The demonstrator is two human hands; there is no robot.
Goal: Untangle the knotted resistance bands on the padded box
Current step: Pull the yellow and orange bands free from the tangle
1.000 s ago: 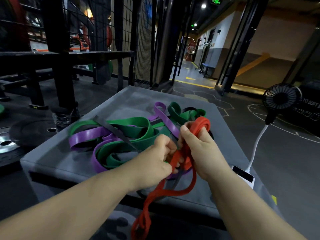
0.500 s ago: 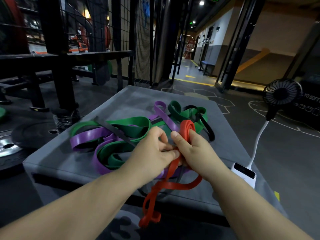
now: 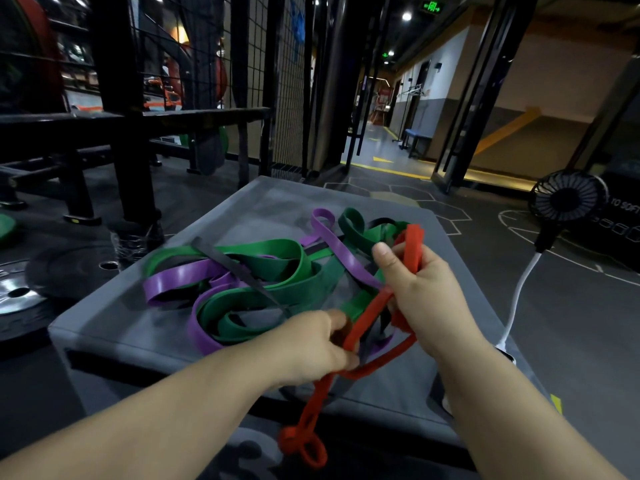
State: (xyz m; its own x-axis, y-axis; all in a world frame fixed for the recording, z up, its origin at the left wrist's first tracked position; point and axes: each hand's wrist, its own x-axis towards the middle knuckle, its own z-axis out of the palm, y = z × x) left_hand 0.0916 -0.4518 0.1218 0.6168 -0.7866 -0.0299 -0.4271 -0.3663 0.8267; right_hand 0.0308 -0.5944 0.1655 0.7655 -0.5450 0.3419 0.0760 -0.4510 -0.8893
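Note:
A tangle of green [image 3: 277,268], purple [image 3: 180,282] and thin black [image 3: 239,268] resistance bands lies on the grey padded box [image 3: 114,327]. A red band [image 3: 370,313] runs through both my hands. My right hand [image 3: 426,296] grips its upper loop, which sticks up past my fingers. My left hand [image 3: 311,344] pinches the same red band lower down near the box's front. The red band's free end hangs over the front edge and is twisted into small loops [image 3: 304,441].
A small black fan [image 3: 568,199] on a white gooseneck stands on the floor at the right, its base by the box's right edge. Weight plates [image 3: 20,296] lie on the floor at the left. Black rack posts and a wire mesh stand behind the box.
My hands have drawn apart: the right rose with the red loop, the left slid down toward the front edge. The red band is stretched between them.

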